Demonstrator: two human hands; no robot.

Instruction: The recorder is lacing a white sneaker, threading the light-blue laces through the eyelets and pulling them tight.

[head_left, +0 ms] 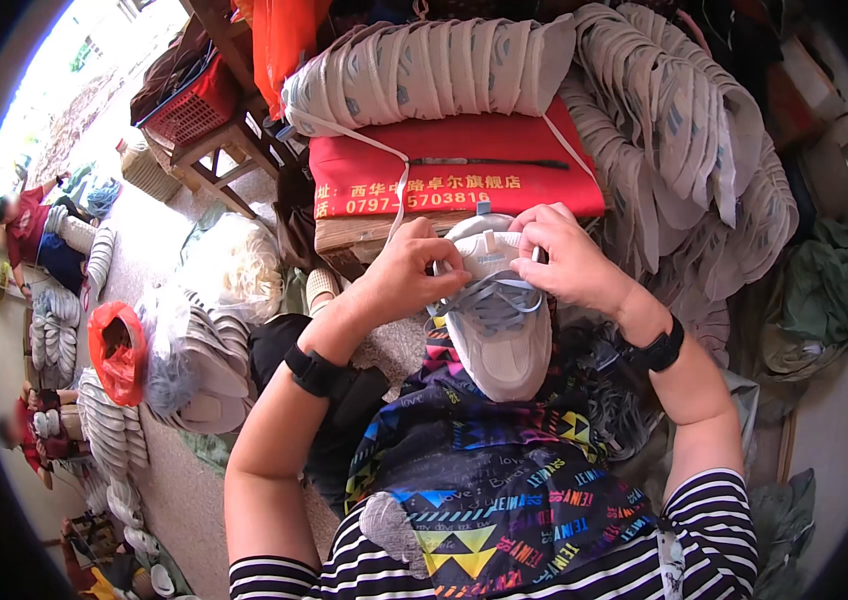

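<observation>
A pale grey-white sneaker (pixel 500 362) lies in front of me, its toe toward my body and its collar away. A blue-grey shoelace (pixel 496 304) crosses over its tongue in several rows. My left hand (pixel 412 266) is at the shoe's left upper edge, thumb and forefinger pinched by the lace. Opposite it, my right hand (pixel 566 256) is closed at the right upper edge, its thumb and fingers also pinched there. The fingers hide the exact spots where they grip the lace. A patterned dark apron (pixel 484 470) covers my lap below the toe.
Beyond the shoe stands a wooden stool with a red printed cloth (pixel 454 150), bearing a row of nested shoe uppers (pixel 434 72). More uppers (pixel 659 120) hang in bunches at right. A red bag (pixel 116 352) and stacked uppers lie left; people (pixel 39 235) sit farther off.
</observation>
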